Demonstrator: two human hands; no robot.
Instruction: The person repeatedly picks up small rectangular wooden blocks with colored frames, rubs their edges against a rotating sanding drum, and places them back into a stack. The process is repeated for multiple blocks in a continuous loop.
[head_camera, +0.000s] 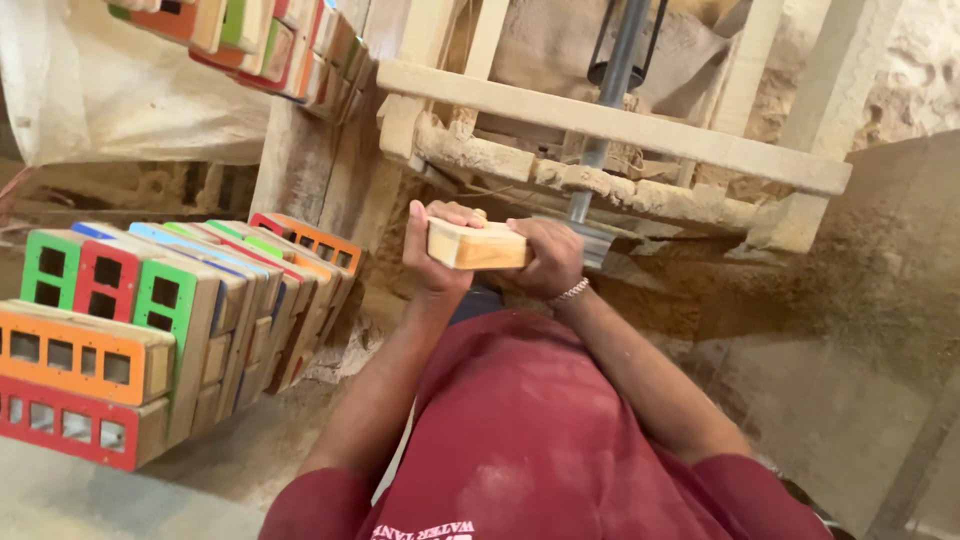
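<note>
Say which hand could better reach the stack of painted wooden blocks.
Probably left: the left hand holds the plain pale wooden block on the side nearer the painted stack; the right hand is farther.

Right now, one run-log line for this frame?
left hand: grips wooden block | right hand: grips same block | painted blocks: stacked at left | metal pole: behind block

White printed lettering (420, 530) on maroon shirt (530, 430) (bottom edge); no pkgs, screens.
</note>
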